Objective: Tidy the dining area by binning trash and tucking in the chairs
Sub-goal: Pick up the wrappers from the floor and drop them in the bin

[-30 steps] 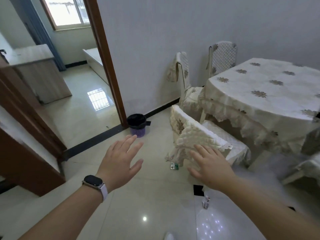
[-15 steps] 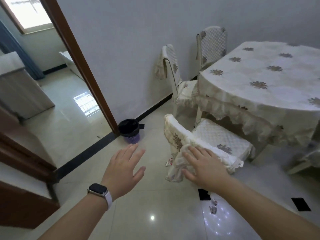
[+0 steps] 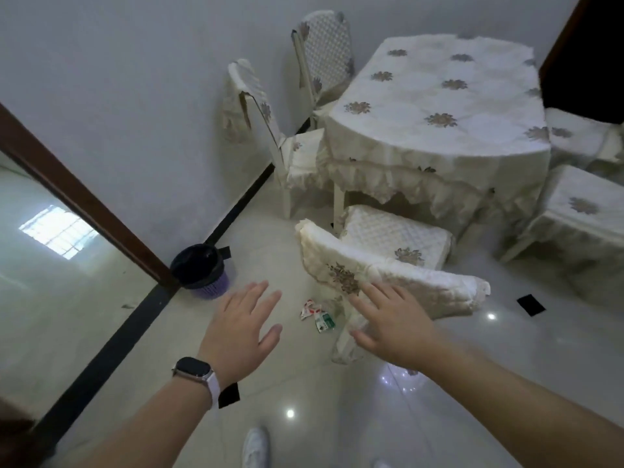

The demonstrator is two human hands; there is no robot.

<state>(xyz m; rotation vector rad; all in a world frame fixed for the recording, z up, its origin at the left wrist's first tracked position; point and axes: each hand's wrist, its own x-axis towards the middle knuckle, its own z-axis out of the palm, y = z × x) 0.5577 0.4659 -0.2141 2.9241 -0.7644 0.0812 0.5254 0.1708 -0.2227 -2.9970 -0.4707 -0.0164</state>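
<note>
A cream-covered chair (image 3: 388,265) stands just in front of me, its seat partly under the dining table (image 3: 439,106). My right hand (image 3: 391,319) lies with spread fingers against the chair's backrest cover. My left hand (image 3: 243,325), a watch on its wrist, hovers open above the floor, holding nothing. Two crumpled wrappers (image 3: 317,315), one red and white, one green and white, lie on the tiles between my hands. A small purple bin (image 3: 201,271) with a black liner stands by the door frame.
Two more covered chairs (image 3: 270,130) stand along the wall beside the table. Another covered seat (image 3: 574,211) is at the right. A brown door frame (image 3: 84,201) and a black threshold strip run at the left. Black floor markers (image 3: 530,305) lie on the glossy tiles.
The view has swung down and to the right. The wrappers on the floor, hidden half a second ago, show between my hands. My right hand stays on the chair back; the left still hovers open.
</note>
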